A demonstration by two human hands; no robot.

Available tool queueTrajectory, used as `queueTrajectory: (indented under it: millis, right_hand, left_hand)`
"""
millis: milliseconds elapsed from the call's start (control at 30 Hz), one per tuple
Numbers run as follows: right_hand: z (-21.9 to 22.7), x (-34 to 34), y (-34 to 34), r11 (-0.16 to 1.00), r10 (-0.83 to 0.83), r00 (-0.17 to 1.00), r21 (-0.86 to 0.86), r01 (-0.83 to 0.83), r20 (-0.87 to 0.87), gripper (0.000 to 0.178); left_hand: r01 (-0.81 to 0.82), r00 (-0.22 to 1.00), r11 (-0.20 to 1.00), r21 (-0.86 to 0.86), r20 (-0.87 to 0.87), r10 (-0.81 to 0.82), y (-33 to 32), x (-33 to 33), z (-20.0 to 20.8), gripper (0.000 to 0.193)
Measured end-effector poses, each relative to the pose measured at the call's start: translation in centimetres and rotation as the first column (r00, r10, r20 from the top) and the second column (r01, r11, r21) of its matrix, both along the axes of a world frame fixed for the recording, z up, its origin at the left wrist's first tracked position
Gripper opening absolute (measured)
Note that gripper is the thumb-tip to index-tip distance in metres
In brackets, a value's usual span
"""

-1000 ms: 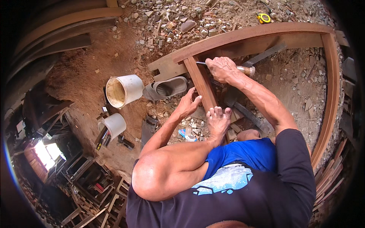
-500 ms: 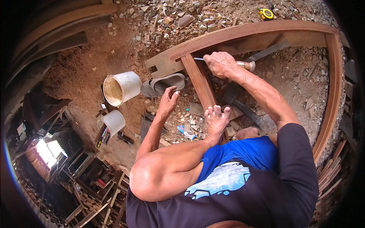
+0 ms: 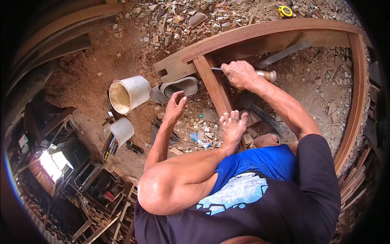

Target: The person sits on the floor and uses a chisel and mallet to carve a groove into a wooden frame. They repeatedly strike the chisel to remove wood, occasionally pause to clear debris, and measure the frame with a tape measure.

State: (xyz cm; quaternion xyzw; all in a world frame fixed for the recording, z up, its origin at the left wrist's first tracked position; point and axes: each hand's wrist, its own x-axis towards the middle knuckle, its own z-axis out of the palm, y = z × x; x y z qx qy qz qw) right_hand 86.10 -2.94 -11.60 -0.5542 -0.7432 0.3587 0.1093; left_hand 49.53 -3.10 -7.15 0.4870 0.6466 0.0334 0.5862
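One metal-shafted tool (image 3: pixel 268 76) grasped in right hand (image 3: pixel 239 75), left hand's grip (image 3: pixel 175 105) released, near grey shoe (image 3: pixel 180 86)

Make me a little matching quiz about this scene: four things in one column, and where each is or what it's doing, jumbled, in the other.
1. Right hand
2. Left hand
3. Tape measure
4. Bare foot

A. Yellow and black, on the ground beyond the curved beam
B. Resting on the wooden bar
C. Empty, near a grey shoe
D. Gripping a tool

Pairs: 1-D, 2-C, 3-A, 4-B
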Motion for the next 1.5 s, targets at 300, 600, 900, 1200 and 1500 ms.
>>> queueTrajectory:
  millis: [300, 600, 900, 1200, 1500]
  right_hand:
    - [2.9, 0.3, 0.1, 0.981, -0.125, 0.99, -0.143, 0.134, 0.071, 0.017]
    - [0.8, -0.7, -2.3, 0.984, 0.114, 0.992, -0.141, -0.105, 0.057, 0.016]
    - [1.9, -0.3, 3.5, 0.999, -0.033, 0.999, 0.01, 0.033, 0.023, 0.014]
    - [4.2, 0.0, 1.7, 0.993, -0.068, 0.994, -0.089, 0.075, 0.086, 0.014]
    - [2.1, -0.4, -1.4, 0.99, 0.123, 0.992, -0.068, -0.12, 0.039, 0.011]
  left_hand:
    - [0.133, 0.988, 0.989, 0.064, 0.074, -0.138, 1.3, 2.9, 0.0, 0.05]
    - [-0.08, 0.992, 0.996, -0.033, 0.09, 0.083, 1.7, 1.2, -1.3, 0.048]
    - [0.013, 0.999, 0.999, 0.037, 0.041, -0.014, 2.6, 0.0, 0.3, 0.047]
    - [0.026, 0.999, 1.0, 0.011, 0.035, -0.026, 3.0, 2.2, 0.8, 0.048]
    - [-0.162, 0.987, 0.986, -0.026, -0.002, 0.162, 2.2, -2.2, -1.7, 0.047]
